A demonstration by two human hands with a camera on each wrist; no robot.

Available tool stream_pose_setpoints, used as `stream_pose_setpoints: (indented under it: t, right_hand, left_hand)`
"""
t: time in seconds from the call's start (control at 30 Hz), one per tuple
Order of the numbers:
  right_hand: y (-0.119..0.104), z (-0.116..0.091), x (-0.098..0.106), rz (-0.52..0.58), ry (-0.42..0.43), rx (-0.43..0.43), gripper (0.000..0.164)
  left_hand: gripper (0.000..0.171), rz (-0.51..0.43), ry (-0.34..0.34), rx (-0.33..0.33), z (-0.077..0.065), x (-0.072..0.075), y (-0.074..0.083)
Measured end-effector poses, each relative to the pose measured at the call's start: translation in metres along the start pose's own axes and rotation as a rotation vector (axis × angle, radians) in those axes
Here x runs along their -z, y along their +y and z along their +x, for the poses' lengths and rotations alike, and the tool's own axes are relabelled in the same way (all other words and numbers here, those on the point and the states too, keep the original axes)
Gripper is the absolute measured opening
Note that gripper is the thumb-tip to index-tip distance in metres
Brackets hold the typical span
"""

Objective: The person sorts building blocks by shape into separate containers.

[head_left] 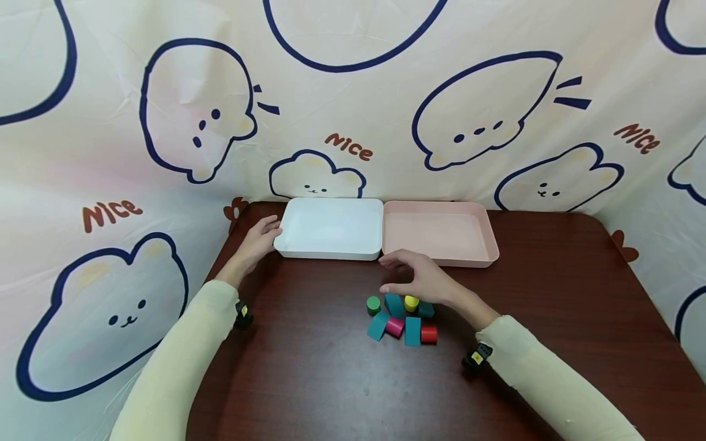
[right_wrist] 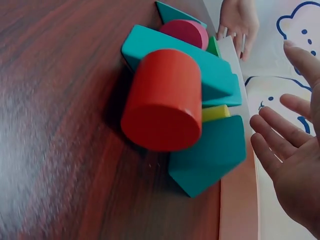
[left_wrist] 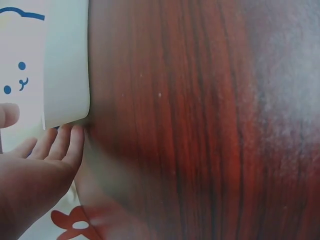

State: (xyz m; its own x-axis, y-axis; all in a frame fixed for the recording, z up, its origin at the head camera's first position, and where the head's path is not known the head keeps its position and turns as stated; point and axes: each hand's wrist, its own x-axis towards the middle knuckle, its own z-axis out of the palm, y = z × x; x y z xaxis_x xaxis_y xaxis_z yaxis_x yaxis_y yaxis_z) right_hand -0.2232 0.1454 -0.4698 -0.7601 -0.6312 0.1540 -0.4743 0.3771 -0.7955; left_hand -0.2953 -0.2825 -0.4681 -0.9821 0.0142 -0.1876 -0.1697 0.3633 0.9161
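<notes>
My left hand [head_left: 257, 244] is at the left end of the white tray [head_left: 331, 252], its fairly straight fingers [left_wrist: 60, 145] right at the tray's corner in the left wrist view. Over the table, just beyond the blocks, reaches my right hand [head_left: 420, 278], fingers spread and nothing held. Its fingertips come close to the front edge where the white tray and the pink tray [head_left: 441, 233] meet. Below it lie a red cylinder [right_wrist: 162, 100], a pink cylinder [head_left: 394, 326], a green cylinder [head_left: 374, 305], a yellow block [head_left: 411, 304] and several teal blocks [head_left: 412, 331].
Both trays stand side by side along the back of the dark wooden table [head_left: 309, 373], with no blocks showing inside. A pale cloth [head_left: 353, 110] with cartoon outlines hangs behind and around the table.
</notes>
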Motion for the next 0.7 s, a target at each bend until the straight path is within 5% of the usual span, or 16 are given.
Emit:
stream_pose_setpoints:
  t: [0.7]
  right_hand:
    - [0.000, 0.011, -0.023, -0.034, -0.087, -0.001, 0.059]
  left_hand:
    - [0.063, 0.057, -0.043, 0.005, -0.002, -0.001, -0.008]
